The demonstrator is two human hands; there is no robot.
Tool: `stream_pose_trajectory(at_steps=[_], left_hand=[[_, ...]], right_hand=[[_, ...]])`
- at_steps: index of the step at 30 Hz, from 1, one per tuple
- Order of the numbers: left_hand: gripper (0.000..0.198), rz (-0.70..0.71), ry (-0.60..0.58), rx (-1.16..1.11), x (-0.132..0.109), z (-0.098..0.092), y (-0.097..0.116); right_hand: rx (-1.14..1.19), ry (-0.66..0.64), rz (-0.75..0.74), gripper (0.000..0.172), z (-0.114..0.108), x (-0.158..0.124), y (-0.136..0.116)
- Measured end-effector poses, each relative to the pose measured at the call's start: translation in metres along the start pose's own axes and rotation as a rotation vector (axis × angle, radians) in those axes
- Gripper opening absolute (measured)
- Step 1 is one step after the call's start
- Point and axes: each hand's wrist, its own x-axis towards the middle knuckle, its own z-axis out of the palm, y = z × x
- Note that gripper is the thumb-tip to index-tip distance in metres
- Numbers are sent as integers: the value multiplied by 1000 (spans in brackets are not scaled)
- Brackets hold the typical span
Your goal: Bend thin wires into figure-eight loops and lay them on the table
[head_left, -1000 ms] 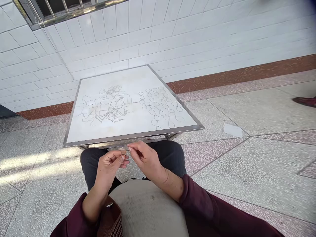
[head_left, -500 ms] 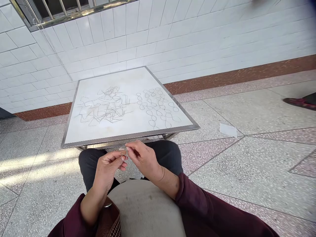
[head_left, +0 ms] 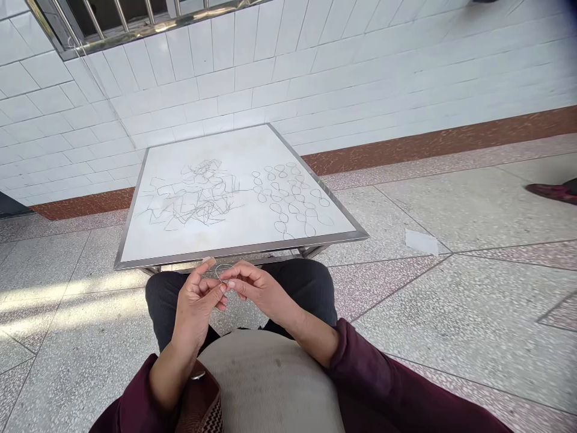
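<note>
A thin wire loop stands up between my two hands, just in front of the table's near edge. My left hand pinches its lower end between thumb and a bent finger, while the index finger points up, with a tan covering on its tip. From the right, my right hand pinches the same wire between thumb and fingertips. On the white table lie a tangle of bent wires at left and several figure-eight wire loops at right.
The table has a metal rim and stands by a white tiled wall. A barred window is at top left. A white paper piece lies on the speckled floor. Another person's shoe shows at the right edge.
My left index finger has lifted off the wire and now points up. My right hand has turned and lowered its fingertips. An open wire loop now shows between the hands.
</note>
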Motion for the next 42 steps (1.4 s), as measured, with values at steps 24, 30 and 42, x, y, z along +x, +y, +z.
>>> stream_pose_trajectory(at_steps=[24,30,42], left_hand=[[53,178,194,-267,6,-2,-3],[53,176,166,-227,5,2,0],[56,176,131,-60,-1,4,4]], right_hand=[[315,16,54,22,17,-16,22],[433,11,122,28,25,-13,8],[113,13,-31,26,16,-11,-3]])
